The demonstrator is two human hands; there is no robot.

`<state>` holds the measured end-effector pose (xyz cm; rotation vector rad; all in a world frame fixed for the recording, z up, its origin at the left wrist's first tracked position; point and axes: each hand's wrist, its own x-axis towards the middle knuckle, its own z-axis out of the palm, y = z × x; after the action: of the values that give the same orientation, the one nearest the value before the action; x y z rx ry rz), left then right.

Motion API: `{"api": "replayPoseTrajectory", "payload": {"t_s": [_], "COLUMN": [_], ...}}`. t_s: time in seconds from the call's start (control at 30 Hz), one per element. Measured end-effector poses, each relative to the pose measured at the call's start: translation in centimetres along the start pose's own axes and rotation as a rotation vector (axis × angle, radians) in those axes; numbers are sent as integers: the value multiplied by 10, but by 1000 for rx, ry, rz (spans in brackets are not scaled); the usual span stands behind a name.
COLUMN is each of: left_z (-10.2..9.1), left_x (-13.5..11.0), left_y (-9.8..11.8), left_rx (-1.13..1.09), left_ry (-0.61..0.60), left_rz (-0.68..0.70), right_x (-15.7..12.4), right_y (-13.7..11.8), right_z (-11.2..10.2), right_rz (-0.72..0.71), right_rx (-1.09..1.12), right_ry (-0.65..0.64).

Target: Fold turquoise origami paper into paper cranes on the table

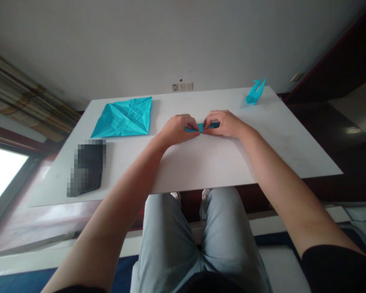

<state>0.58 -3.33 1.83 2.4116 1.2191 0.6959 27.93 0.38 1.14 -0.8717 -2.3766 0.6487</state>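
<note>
A small folded piece of turquoise paper (201, 127) lies on the white table (201, 162) near its middle. My left hand (177, 129) pinches its left end with curled fingers. My right hand (224, 123) pinches its right end, fingers pressed together over it. Most of the piece is hidden under my fingers.
A creased turquoise paper square (123, 117) lies flat at the back left. A finished turquoise folded figure (255, 92) stands at the back right. A dark blurred object (87, 167) rests near the left front edge. A wall with sockets (182, 86) is behind the table.
</note>
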Motion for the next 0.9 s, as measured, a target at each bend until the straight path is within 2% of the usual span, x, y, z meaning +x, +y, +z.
{"api": "replayPoseTrajectory", "payload": {"t_s": [0.2,0.37,0.47,0.67,0.9], "left_z": [-1,4,8,9,8], "left_x": [0,2,5,5,3], "left_y": [0,-2,-6,-13,-8], "left_rx": [-31,-3,-15,-10,78], "left_ry": [10,41,56,54,50], "left_rz": [41,-28,-38,-165,-275], "right_x": [1,3,3,0,-1], "right_y": [4,10,12,16,34], "right_z": [2,7,10,15,23], "right_rz": [29,63,76,161,296], "right_rx": [-29,-109,-134,-254,-316], "right_ry": [-2,67,67,133,267]}}
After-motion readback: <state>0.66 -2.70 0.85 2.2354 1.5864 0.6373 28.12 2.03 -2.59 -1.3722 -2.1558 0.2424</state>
